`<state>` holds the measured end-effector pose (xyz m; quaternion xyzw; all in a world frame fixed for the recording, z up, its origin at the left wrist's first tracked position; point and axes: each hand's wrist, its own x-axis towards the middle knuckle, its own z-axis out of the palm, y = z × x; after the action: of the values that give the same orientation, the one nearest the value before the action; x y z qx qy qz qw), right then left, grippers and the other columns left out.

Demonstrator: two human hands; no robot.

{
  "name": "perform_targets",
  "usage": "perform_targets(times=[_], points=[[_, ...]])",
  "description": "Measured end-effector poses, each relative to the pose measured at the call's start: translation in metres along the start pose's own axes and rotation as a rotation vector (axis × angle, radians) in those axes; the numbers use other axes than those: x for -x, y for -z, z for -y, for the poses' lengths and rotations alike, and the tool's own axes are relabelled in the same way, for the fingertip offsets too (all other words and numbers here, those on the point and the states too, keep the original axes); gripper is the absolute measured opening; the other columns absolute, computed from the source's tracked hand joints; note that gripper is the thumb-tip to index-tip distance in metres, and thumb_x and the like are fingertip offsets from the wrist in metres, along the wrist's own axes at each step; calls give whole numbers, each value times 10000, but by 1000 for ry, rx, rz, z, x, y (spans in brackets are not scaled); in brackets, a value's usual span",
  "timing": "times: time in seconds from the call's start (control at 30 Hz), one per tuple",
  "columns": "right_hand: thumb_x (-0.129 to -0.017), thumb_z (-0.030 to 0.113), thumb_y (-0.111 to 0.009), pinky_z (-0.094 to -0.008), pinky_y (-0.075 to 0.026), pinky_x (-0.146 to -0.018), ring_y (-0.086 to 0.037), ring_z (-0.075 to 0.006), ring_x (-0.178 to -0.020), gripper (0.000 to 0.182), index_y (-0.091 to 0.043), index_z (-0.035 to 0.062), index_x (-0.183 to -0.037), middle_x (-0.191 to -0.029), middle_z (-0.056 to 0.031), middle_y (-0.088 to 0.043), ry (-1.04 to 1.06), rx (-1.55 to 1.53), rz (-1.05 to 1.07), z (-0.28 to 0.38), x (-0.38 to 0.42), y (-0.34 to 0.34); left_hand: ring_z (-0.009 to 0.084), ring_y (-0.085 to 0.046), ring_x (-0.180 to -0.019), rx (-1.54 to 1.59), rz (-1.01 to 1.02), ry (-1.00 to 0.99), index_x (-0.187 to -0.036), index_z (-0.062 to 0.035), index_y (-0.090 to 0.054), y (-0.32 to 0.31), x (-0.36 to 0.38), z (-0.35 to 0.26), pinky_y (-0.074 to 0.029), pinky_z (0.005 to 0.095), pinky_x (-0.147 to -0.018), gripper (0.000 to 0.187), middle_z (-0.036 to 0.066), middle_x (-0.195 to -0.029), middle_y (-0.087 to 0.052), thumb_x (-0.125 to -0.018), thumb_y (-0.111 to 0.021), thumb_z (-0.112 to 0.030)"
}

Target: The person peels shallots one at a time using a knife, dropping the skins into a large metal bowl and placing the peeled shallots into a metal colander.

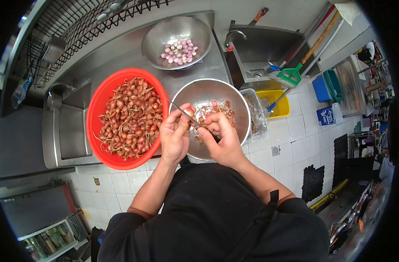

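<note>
My left hand (175, 133) pinches a small reddish shallot (189, 111) over the near rim of a steel bowl (244, 105). My right hand (223, 137) is wrapped round the dark handle of a knife (185, 114), whose blade points up and left against the shallot. Shallot skins and scraps (221, 110) lie in the bowl below both hands. Left of it, a red basin (94, 131) is heaped with unpeeled shallots (131, 118). Behind, peeled pale-purple shallots (180, 51) sit in a steel colander (153, 41).
A steel counter (173, 81) carries the vessels, with a sink basin (73, 131) at left. To the right are a clear plastic bag (257, 115), a yellow bin (280, 105), a deep sink (269, 52) and a green broom (291, 77). A wire rack (81, 30) hangs at upper left.
</note>
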<state>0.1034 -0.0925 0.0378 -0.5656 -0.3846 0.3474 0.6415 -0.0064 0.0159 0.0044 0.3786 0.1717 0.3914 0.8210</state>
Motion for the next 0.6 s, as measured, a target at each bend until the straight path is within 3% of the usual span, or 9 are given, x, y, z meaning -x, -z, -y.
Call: perform_targets(times=[0.13, 0.23, 0.3, 0.4, 0.5, 0.6], points=[[-927, 57, -621, -246, -463, -702, -560, -73, -745, 224, -500, -7, -1105, -785, -61, -607, 8, -11, 17, 4, -2, 2, 141, -626, -995, 8, -29, -31, -1250, 32, -566, -7, 0, -2, -502, 273, -877, 306, 107, -1126, -647, -956, -601, -48], [-914, 58, -626, -262, -474, -683, -591, -116, -718, 339, -546, -12, -1236, -801, -90, -625, 68, 225, 32, 13, -6, 5, 144, -629, -1004, 16, -23, -53, -1226, 38, -574, -8, 2, -6, -501, 276, -891, 295, 100, -1099, -655, -941, -618, -23], [-905, 56, -624, -297, -479, -661, -588, -181, -671, 423, -562, 12, -1322, -804, -113, -629, 404, 295, -2, 7, -11, 3, 147, -634, -1012, 23, -1, -53, -1221, 34, -577, -7, 1, -6, -504, 282, -903, 295, 105, -1105, -656, -934, -625, -13], [-909, 53, -616, -309, -493, -672, -609, -211, -691, 387, -599, 13, -1294, -884, -139, -675, 235, 323, 64, 18, -8, 5, 152, -625, -997, -38, -3, -83, -1251, 15, -569, -7, 1, -8, -507, 288, -872, 331, 116, -1159, -642, -928, -633, -20], [-908, 47, -612, -296, -503, -691, -637, -201, -725, 350, -626, -4, -1253, -968, -142, -701, 144, 433, 86, 22, -6, 9, 169, -638, -991, -49, 17, -129, -1229, 33, -575, -9, 1, -11, -523, 299, -870, 312, 114, -1095, -661, -924, -633, -2], [-915, 44, -606, -273, -512, -730, -657, -177, -767, 334, -632, -14, -1242, -996, -135, -705, 292, 215, 16, 11, -13, 8, 176, -639, -969, -43, 53, -122, -1227, 28, -580, -8, 2, -14, -534, 305, -841, 311, 114, -1079, -661, -923, -635, -5]])
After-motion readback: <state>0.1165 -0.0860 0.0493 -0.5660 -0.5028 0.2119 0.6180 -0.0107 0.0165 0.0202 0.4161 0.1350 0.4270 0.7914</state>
